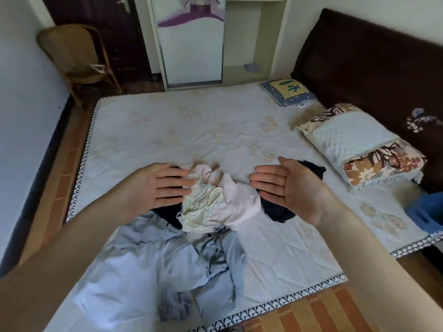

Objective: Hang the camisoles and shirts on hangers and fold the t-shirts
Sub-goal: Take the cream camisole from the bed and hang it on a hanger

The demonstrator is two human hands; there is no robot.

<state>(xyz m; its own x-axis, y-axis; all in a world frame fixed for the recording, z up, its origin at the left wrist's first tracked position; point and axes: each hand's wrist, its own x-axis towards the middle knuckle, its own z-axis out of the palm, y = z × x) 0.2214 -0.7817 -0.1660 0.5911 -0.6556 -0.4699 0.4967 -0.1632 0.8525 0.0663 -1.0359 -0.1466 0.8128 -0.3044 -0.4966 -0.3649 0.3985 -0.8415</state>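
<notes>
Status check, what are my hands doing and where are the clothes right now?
Left hand and right hand open, holding nothing, either side of the clothes pile. Pile unsorted on the mattress. No hangers in view.

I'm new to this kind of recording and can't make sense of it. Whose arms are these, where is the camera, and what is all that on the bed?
There is no machine here. A person wears a wide-angle camera on the head, so the single picture looks forward and down along their own bare arms.

The left hand and right hand are both open, palms facing each other, either side of a heap of clothes. They hold nothing.

The heap lies on a bare mattress: a cream camisole, a pale pink garment, dark clothes underneath, and light blue shirts nearer the person. Nothing looks folded or hung yet.

Further back lie two pillows, and a blue basket sits at the right edge. No hanger shows clearly.
</notes>
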